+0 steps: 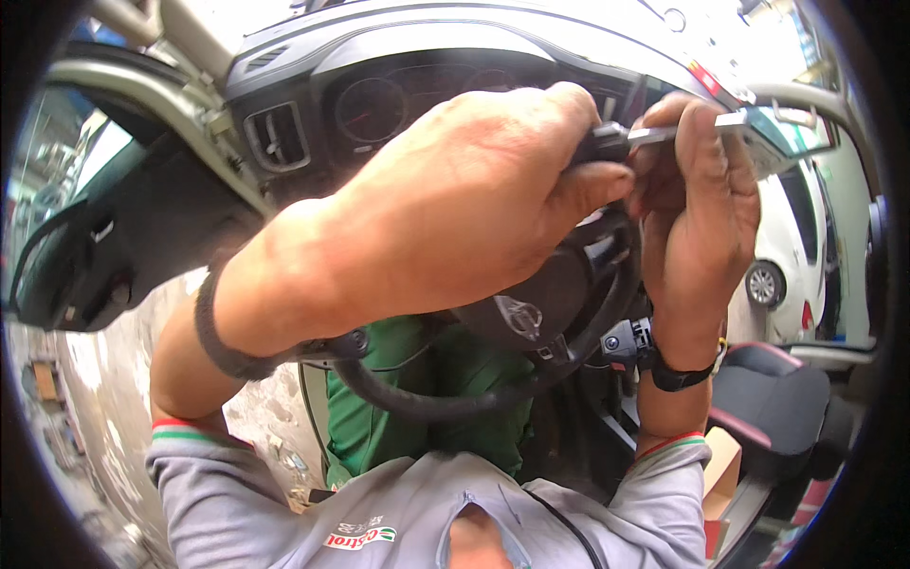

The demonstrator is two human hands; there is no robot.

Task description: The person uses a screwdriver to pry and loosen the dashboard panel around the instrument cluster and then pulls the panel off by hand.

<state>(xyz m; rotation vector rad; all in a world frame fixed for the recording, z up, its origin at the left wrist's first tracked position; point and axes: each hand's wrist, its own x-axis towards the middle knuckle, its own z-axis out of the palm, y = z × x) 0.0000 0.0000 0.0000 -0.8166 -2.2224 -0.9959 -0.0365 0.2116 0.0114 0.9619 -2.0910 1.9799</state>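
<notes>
My left hand (464, 190) reaches across above the steering wheel (450, 408), its thumb and fingers closed round a small black piece (601, 144). A short metal part sticks out of that piece toward my right hand (706, 204). My right hand's raised fingers are closed on a thin, flat, silvery piece (732, 123), which runs in line with the black one. Whether the two pieces are joined I cannot tell, and their exact kind does not show. The fingers hide much of both.
Behind my hands lies the dashboard with a gauge cluster (379, 109) and an air vent (277, 136). An open door (142, 228) stands at left. A dark passenger seat (773, 398) and a cardboard box (722, 465) are at right. Outside stands a white car (782, 213).
</notes>
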